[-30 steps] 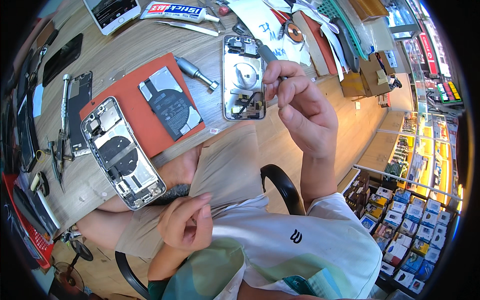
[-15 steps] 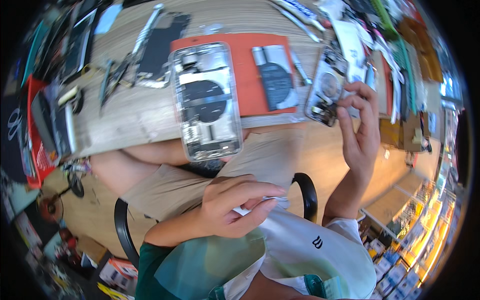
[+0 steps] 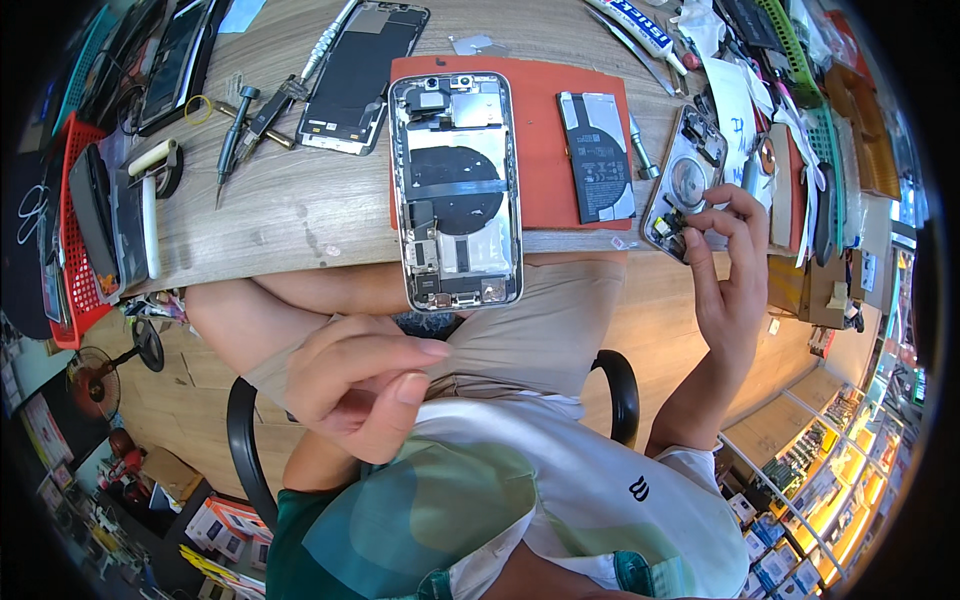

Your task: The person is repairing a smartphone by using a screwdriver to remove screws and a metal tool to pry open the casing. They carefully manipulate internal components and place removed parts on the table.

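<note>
Right hand [image 3: 730, 270] pinches a small part at the opened phone back [image 3: 685, 185] by the counter's [image 3: 300, 210] right edge; steady, gentle fingertip pressure suits it. Left hand [image 3: 360, 385] hangs loosely curled, empty.

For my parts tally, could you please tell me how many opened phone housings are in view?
2: large opened housing on the orange mat; smaller housing at the desk's right, touched by the right hand. Clutter may hide others.

Orange mat [image 3: 545, 150], black battery [image 3: 597, 155], red basket [image 3: 70, 250]
</note>
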Tool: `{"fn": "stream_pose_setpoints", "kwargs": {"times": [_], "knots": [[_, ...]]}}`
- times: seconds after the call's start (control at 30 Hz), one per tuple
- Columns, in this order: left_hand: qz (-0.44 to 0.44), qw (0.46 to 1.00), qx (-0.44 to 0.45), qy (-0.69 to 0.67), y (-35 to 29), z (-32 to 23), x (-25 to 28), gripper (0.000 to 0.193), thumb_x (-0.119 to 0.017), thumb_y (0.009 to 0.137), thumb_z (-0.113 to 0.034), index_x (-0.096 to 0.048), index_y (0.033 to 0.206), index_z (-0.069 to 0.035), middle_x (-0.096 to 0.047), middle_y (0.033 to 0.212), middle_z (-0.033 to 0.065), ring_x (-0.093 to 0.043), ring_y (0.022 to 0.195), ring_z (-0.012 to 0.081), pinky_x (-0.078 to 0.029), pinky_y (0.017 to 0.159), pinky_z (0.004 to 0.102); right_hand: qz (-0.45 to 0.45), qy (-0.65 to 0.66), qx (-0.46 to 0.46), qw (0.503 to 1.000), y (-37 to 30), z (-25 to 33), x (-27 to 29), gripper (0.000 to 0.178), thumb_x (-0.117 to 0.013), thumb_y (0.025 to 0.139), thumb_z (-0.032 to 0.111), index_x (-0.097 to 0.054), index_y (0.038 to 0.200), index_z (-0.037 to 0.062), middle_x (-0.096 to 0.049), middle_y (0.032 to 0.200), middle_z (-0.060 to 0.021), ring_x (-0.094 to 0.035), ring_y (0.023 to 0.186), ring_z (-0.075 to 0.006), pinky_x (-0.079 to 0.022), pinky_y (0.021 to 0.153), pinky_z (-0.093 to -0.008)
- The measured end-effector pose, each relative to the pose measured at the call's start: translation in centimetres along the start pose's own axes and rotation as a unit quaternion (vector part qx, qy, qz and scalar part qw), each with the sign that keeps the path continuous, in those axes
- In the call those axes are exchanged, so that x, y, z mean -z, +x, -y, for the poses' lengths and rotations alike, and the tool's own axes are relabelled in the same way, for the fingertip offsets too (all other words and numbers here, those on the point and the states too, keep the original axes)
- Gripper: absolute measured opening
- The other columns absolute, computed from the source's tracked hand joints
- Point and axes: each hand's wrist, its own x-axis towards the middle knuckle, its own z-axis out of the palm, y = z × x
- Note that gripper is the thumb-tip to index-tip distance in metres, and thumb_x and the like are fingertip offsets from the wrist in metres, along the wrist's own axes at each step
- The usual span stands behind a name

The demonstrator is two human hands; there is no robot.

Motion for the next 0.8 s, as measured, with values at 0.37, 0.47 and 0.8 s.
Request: {"fn": "stream_pose_setpoints", "kwargs": {"times": [0.37, 0.47, 0.8], "knots": [[-0.155, 0.976, 0.137, 0.062, 3.2, -0.4, -0.5, 0.025, -0.069, 0.104, 0.001, -0.061, 0.126, 0.005, -0.062, 0.083, 0.0044, -0.055, 0.066, 0.0074, -0.041, 0.059, 0.0217, -0.201, 0.274, 0.132, 0.931, 2.1, -0.8, -0.3, 0.023, -0.047, 0.116, -0.002, -0.056, 0.136, -0.0015, -0.065, 0.137, -0.0418, -0.071, 0.087, -0.0246, -0.058, 0.089, -0.0368], [-0.149, 0.972, 0.182, 0.01, 4.3, -1.1, -1.4, 0.035, -0.075, 0.1, 0.005, -0.059, 0.131, 0.006, -0.069, 0.086, 0.0057, -0.066, 0.076, 0.0077, -0.048, 0.067, 0.0205, -0.208, 0.272, 0.144, 0.929, 2.6, 0.2, -1.6, 0.027, -0.042, 0.119, 0.004, -0.053, 0.143, 0.0016, -0.065, 0.137, -0.0411, -0.071, 0.085, -0.0262, -0.059, 0.086, -0.038], [-0.137, 0.954, 0.258, 0.066, 7.9, -0.7, -1.7, 0.038, -0.073, 0.101, 0.004, -0.066, 0.138, 0.007, -0.068, 0.081, 0.0015, -0.062, 0.063, 0.0037, -0.045, 0.054, 0.0191, -0.093, 0.435, 0.134, 0.885, 0.3, 3.4, -3.8, 0.034, -0.038, 0.122, 0.028, -0.053, 0.152, 0.0188, -0.066, 0.144, -0.0251, -0.072, 0.077, -0.0279, -0.052, 0.058, -0.0343]]}}
